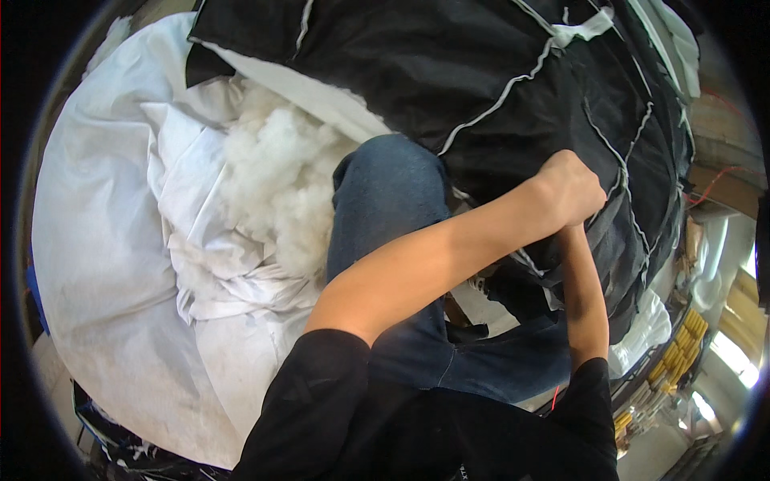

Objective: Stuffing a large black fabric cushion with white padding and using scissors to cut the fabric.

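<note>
Black fabric cover, 11 to 3 o'clock, count one: probably light, limp and soft; best gripped along a white seam. Left hand, between 2 and 3 o'clock, is curled closed, contents hidden; right hand is obscured, grip indeterminable. One white fibre heap, 10 o'clock.

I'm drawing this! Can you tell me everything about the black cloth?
The black cloth is big, creased and soft-looking, spread across the top and right. Crinkly white strips run over it, with a white knot near the top right. The curled left hand is over its right part; whether it grips is hidden.
</note>
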The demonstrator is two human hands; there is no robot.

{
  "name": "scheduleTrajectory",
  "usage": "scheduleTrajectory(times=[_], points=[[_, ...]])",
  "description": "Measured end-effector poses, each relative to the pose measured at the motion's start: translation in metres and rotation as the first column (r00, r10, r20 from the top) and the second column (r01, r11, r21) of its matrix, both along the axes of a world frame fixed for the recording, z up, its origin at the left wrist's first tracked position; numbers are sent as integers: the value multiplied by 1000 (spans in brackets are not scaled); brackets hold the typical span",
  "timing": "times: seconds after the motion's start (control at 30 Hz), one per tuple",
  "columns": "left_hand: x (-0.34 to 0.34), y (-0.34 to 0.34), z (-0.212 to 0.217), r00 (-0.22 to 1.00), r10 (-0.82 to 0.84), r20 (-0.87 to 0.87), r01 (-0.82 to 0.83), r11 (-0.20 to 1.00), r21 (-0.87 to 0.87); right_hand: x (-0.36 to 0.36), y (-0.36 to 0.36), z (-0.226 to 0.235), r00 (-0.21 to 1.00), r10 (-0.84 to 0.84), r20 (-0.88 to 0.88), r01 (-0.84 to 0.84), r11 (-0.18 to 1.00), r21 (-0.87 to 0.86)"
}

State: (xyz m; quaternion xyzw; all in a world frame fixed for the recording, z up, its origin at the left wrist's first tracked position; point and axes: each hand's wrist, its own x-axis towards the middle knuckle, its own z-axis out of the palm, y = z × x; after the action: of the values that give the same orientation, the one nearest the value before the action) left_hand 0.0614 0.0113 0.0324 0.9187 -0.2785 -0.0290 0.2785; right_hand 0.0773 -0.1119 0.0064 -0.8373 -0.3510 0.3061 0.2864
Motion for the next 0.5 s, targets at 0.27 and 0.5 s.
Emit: scheduleTrajectory(times=[0.27, 0.5], points=[[0, 1, 1, 998, -18, -62, 22, 997, 68, 21, 2, -11, 984, -60, -170, 79, 991, 109], [-5, -7, 13, 997, -52, -59, 59, 990, 129, 4, 12, 9, 944, -184, -272, 232, 961, 153]])
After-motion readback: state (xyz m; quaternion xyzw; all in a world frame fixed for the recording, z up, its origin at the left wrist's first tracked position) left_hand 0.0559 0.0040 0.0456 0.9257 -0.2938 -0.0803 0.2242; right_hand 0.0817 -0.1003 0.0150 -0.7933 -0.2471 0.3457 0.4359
